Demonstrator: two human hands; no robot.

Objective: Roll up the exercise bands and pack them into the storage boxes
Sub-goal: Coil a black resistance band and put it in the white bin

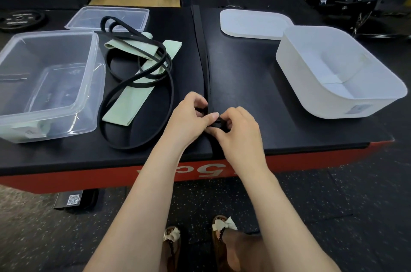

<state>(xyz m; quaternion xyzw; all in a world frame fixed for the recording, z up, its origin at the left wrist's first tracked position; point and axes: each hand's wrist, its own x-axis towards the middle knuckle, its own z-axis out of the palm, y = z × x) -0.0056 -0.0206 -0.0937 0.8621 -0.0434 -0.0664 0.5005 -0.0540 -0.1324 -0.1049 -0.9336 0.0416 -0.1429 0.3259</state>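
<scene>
While both hands meet at the near edge of the desk (244, 76), the straight black band (205, 58) runs directly away from them toward the far edge, its long axis in line with the roll. Left hand (189, 120) and right hand (239, 129) both have fingers curled, pinching the small started coil (219, 124) at the band's near end. Rolling forward looks unobstructed along the desk's middle. Well left lie tangled black bands (138, 76) over green ones (131, 102), beside the clear box (47, 80); the white box (340, 71) stands open to the right, nearer the right hand.
</scene>
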